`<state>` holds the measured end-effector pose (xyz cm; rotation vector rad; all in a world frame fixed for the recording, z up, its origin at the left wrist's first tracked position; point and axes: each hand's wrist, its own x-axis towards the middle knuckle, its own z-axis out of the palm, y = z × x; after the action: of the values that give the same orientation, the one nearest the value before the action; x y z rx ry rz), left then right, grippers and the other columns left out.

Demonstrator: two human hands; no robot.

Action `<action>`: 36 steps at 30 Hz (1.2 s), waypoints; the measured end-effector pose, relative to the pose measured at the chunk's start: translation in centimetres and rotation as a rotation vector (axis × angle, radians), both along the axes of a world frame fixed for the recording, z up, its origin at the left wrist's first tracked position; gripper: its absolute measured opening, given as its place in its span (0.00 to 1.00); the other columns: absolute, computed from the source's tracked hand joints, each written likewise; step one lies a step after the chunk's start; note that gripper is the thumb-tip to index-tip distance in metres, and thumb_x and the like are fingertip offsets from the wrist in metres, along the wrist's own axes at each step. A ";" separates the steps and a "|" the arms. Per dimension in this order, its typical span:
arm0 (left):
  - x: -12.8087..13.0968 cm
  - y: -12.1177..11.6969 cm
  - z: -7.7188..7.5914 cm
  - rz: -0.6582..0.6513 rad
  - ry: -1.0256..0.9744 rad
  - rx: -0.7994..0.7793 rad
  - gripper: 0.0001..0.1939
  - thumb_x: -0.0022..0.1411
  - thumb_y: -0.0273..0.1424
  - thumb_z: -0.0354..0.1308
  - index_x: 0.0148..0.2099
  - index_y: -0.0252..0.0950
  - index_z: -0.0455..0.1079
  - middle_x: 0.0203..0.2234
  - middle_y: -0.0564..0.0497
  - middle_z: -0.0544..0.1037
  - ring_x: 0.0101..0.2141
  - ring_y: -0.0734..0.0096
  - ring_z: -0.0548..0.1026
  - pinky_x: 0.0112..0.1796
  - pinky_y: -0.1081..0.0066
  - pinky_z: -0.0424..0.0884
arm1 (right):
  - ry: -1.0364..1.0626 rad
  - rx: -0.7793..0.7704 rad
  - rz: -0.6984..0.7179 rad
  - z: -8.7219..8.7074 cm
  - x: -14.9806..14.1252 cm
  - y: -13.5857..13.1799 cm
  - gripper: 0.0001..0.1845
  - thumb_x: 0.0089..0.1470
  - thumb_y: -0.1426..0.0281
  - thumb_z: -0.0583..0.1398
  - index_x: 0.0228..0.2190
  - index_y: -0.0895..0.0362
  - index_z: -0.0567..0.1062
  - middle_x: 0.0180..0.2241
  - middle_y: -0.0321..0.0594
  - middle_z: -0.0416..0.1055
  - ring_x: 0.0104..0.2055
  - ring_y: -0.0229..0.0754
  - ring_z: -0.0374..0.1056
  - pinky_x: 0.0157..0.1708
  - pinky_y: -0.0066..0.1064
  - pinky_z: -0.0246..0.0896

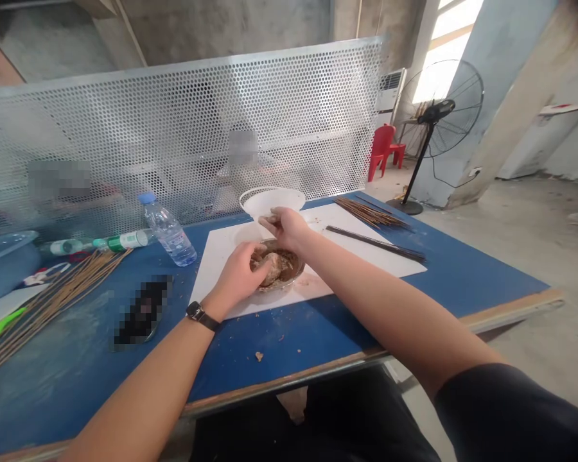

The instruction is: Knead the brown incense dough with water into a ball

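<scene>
Farthest to the left of the person's hands, a blue plastic tub (pixel 4 269) sits at the table's edge, and a loose bundle of thin brown sticks (pixel 52 308) lies across the blue table (pixel 289 333) in front of it. Nearer the hands are a small white bottle with a green label (pixel 96 242), a clear water bottle (pixel 167 230), and a dark object (pixel 142 311) too blurred to name, though it may be a phone. A black watch (pixel 200 316) circles the left wrist. The left hand (pixel 238 276) is curled, its fingers pressed down into a lump of brown paste (pixel 274 268) inside a small bowl (pixel 289 273). The bowl sits on a white paper sheet (pixel 298 263), directly under both hands, with crumbs (pixel 259 355) scattered on the table nearer the person. The right hand (pixel 286 230) hovers just above the bowl, thumb and fingertips (pixel 264 221) drawn together in a pinch, though whether they hold a bit of paste is hard to tell from here. Just beyond that hand stands a white dish (pixel 272 202). To the right of the hands, a bunch of brown sticks (pixel 370 213) and a row of darker sticks (pixel 376 242) lie on the paper, side by side and slightly apart. Two blurred co-workers (pixel 241 160) sit behind a perforated metal screen (pixel 183 135) across the table.
</scene>
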<state>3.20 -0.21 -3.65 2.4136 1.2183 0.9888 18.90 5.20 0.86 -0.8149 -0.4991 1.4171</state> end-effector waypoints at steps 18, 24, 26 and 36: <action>-0.1 -0.4 0.2 -0.178 -0.382 -0.340 0.17 0.61 0.38 0.63 0.50 0.37 0.72 0.46 0.45 0.79 0.47 0.59 0.77 0.49 0.59 0.74 | -0.314 -0.082 -0.093 -0.4 5.6 1.4 0.04 0.56 0.75 0.60 0.34 0.57 0.67 0.20 0.35 0.67 0.21 0.39 0.70 0.22 0.32 0.75; -0.3 0.0 0.2 -0.166 -0.412 -0.338 0.17 0.60 0.38 0.62 0.49 0.36 0.72 0.43 0.46 0.78 0.43 0.61 0.77 0.45 0.62 0.74 | -0.329 -0.037 -0.111 -1.2 5.5 0.7 0.08 0.52 0.77 0.61 0.33 0.57 0.67 0.21 0.36 0.68 0.19 0.37 0.68 0.19 0.30 0.74; -0.5 0.1 0.1 -0.190 -0.391 -0.325 0.17 0.61 0.38 0.62 0.50 0.37 0.71 0.44 0.46 0.78 0.44 0.61 0.77 0.46 0.61 0.74 | -0.335 -0.035 -0.120 -1.5 5.5 0.4 0.10 0.50 0.77 0.62 0.33 0.57 0.66 0.21 0.35 0.66 0.18 0.37 0.68 0.18 0.31 0.74; 0.1 -0.7 0.8 -0.142 0.079 -0.012 0.07 0.59 0.32 0.62 0.41 0.39 0.75 0.42 0.47 0.77 0.46 0.57 0.75 0.49 0.57 0.72 | -0.371 0.000 -0.158 -2.0 4.7 0.2 0.10 0.46 0.77 0.62 0.30 0.55 0.66 0.22 0.35 0.66 0.18 0.38 0.66 0.19 0.34 0.73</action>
<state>3.32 -0.96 -2.86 2.5112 1.0576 0.8496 23.64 5.42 -1.16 -1.1012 -0.7009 1.1238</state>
